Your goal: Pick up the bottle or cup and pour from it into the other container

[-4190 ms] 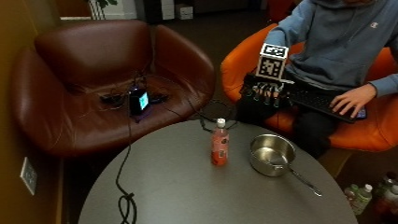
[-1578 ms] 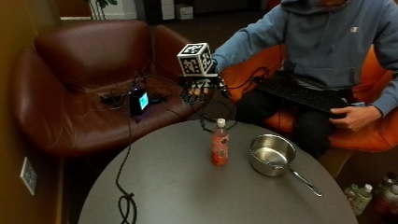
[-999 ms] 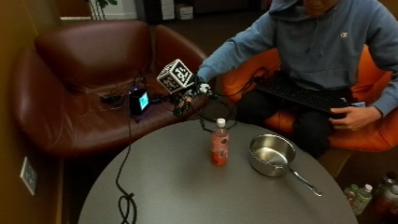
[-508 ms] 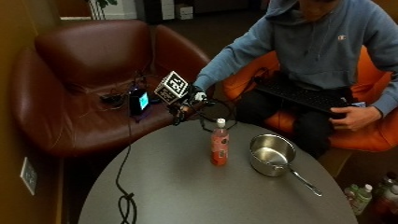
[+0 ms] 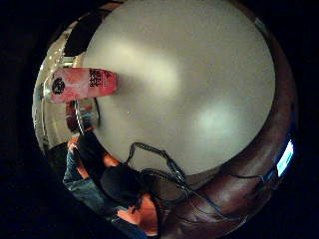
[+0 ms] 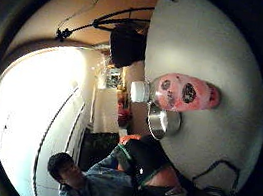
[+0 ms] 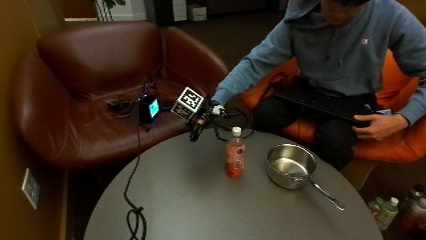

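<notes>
Just beside the right hand (image 7: 203, 116), the bottle (image 7: 234, 154) stands on the worktop (image 7: 200, 200); the hand has come down toward it, so grasping seems next. Its fingers' state I cannot tell.

A capped pink bottle (image 7: 234, 154) is stood upright beyond the gloved fingertips, untouched, beside an empty steel saucepan (image 7: 291, 165).

On the round table (image 7: 200, 200) we see the bottle (image 7: 234, 152) standing upright near the centre, with the pot (image 7: 290, 165) just beside it at three o'clock. The gloved right hand (image 7: 203, 117) hangs at about eleven o'clock from the bottle, apart from it, over the table's edge.
</notes>
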`<action>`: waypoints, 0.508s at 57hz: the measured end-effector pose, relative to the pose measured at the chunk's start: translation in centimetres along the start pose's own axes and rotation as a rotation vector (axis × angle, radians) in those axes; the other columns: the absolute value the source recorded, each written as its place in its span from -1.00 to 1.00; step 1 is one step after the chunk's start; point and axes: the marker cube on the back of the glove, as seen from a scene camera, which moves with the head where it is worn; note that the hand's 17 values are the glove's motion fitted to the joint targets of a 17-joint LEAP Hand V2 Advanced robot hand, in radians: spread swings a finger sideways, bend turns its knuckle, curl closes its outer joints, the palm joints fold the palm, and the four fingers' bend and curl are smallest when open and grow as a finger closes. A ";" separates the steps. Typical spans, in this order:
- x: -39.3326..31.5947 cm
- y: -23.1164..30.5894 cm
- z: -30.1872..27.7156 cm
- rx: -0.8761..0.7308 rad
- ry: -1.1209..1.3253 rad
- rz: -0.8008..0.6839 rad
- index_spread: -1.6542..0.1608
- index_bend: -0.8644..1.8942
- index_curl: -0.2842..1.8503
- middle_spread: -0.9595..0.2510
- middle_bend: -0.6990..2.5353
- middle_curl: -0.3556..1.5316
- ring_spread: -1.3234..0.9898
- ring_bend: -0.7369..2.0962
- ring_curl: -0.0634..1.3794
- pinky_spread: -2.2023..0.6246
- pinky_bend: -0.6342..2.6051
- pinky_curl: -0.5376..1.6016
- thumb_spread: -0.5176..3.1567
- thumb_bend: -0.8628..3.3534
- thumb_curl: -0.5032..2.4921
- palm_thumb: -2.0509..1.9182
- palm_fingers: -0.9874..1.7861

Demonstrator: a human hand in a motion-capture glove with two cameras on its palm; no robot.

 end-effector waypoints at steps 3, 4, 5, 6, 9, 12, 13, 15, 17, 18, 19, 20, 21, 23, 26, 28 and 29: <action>0.3 -0.3 0.3 -0.014 0.016 -0.075 0.35 -0.31 -0.54 0.30 -0.46 -0.32 0.05 -0.22 -0.48 0.71 -0.30 -0.16 -0.28 -0.60 -0.45 0.21 -0.32; 0.3 -0.4 0.4 -0.016 0.011 -0.081 0.35 -0.31 -0.55 0.30 -0.46 -0.32 0.05 -0.22 -0.48 0.71 -0.30 -0.16 -0.28 -0.60 -0.45 0.22 -0.33; 0.4 -0.4 0.6 -0.016 0.000 -0.085 0.35 -0.31 -0.55 0.30 -0.46 -0.32 0.05 -0.21 -0.48 0.71 -0.29 -0.16 -0.28 -0.60 -0.45 0.22 -0.33; 0.7 -0.3 0.7 -0.016 -0.010 -0.087 0.34 -0.31 -0.56 0.30 -0.46 -0.32 0.05 -0.21 -0.48 0.71 -0.29 -0.15 -0.28 -0.61 -0.45 0.22 -0.33; 1.0 -0.3 1.0 -0.021 -0.023 -0.088 0.34 -0.31 -0.57 0.30 -0.46 -0.32 0.05 -0.21 -0.48 0.70 -0.29 -0.15 -0.28 -0.61 -0.45 0.22 -0.34; 0.3 -0.8 1.2 -0.029 -0.032 -0.096 0.34 -0.30 -0.57 0.30 -0.46 -0.33 0.05 -0.21 -0.48 0.70 -0.28 -0.15 -0.29 -0.61 -0.45 0.22 -0.34; 0.4 -0.8 1.2 -0.030 -0.034 -0.097 0.34 -0.30 -0.58 0.30 -0.46 -0.33 0.05 -0.21 -0.48 0.70 -0.28 -0.15 -0.29 -0.61 -0.45 0.22 -0.34; 0.4 -1.0 1.3 -0.030 -0.036 -0.098 0.34 -0.30 -0.58 0.30 -0.46 -0.33 0.05 -0.20 -0.48 0.70 -0.28 -0.15 -0.29 -0.61 -0.45 0.22 -0.34; 0.1 -1.3 1.5 -0.026 -0.043 -0.101 0.34 -0.30 -0.58 0.30 -0.46 -0.33 0.05 -0.20 -0.48 0.70 -0.28 -0.15 -0.29 -0.61 -0.45 0.23 -0.34; 0.1 -1.4 1.6 -0.026 -0.049 -0.101 0.34 -0.29 -0.58 0.30 -0.46 -0.33 0.05 -0.21 -0.48 0.70 -0.28 -0.16 -0.29 -0.61 -0.45 0.23 -0.34; 0.1 -1.4 1.7 -0.027 -0.053 -0.100 0.34 -0.29 -0.58 0.30 -0.46 -0.33 0.05 -0.20 -0.49 0.70 -0.28 -0.16 -0.29 -0.61 -0.45 0.23 -0.34; 0.2 -1.3 1.8 -0.029 -0.054 -0.098 0.34 -0.29 -0.58 0.30 -0.46 -0.33 0.05 -0.21 -0.49 0.70 -0.28 -0.16 -0.29 -0.61 -0.45 0.23 -0.34; 0.4 -1.3 2.0 -0.034 -0.053 -0.097 0.34 -0.29 -0.59 0.30 -0.46 -0.33 0.05 -0.21 -0.49 0.70 -0.28 -0.16 -0.29 -0.61 -0.45 0.23 -0.33; 0.3 -1.4 2.3 -0.040 -0.049 -0.100 0.34 -0.29 -0.59 0.29 -0.46 -0.33 0.05 -0.21 -0.49 0.70 -0.28 -0.16 -0.29 -0.61 -0.44 0.23 -0.33; -0.1 -1.9 2.8 -0.042 -0.048 -0.107 0.34 -0.29 -0.59 0.29 -0.46 -0.33 0.05 -0.21 -0.49 0.70 -0.28 -0.16 -0.29 -0.61 -0.44 0.23 -0.33; -0.5 -2.2 3.1 -0.043 -0.052 -0.111 0.34 -0.29 -0.59 0.29 -0.46 -0.33 0.05 -0.21 -0.49 0.70 -0.28 -0.16 -0.29 -0.61 -0.44 0.23 -0.33; -0.7 -2.3 3.2 -0.043 -0.055 -0.114 0.34 -0.29 -0.59 0.29 -0.46 -0.33 0.05 -0.21 -0.49 0.70 -0.28 -0.16 -0.29 -0.61 -0.44 0.23 -0.33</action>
